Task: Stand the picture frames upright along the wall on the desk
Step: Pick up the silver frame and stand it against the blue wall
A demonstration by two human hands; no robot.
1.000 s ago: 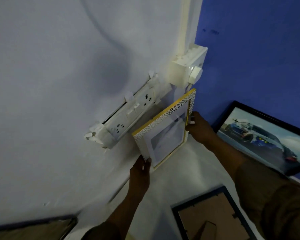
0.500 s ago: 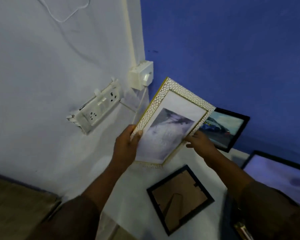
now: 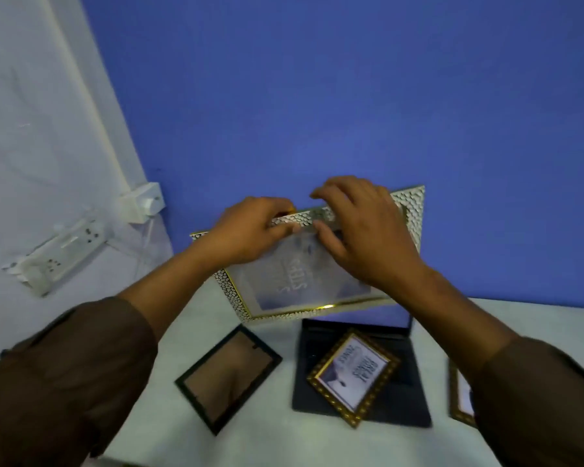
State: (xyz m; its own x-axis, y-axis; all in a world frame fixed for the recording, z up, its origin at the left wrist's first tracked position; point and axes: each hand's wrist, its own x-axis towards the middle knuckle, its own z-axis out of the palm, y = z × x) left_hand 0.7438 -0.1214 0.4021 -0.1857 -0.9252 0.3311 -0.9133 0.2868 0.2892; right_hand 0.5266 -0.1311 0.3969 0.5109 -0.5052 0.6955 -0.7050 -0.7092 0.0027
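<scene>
A white pebble-patterned picture frame with gold trim (image 3: pixel 285 298) is held tilted in front of the blue wall, its picture upside down toward me. My left hand (image 3: pixel 250 227) grips its top edge at the left. My right hand (image 3: pixel 358 230) grips the same edge beside it, fingers over the front. On the white desk (image 3: pixel 267 433) lie a black frame (image 3: pixel 228 377) face down, a small gold frame (image 3: pixel 353 375) face up and part of another gold frame (image 3: pixel 461 399) at the right.
A dark laptop (image 3: pixel 361 404) lies on the desk under the small gold frame, its screen behind the held frame. A white socket strip (image 3: pixel 54 251) and switch box (image 3: pixel 142 202) hang on the white wall at the left.
The view swung from the white wall to the blue wall. The patterned frame was carried right and turned, and both hands shifted from its sides to its top edge.
</scene>
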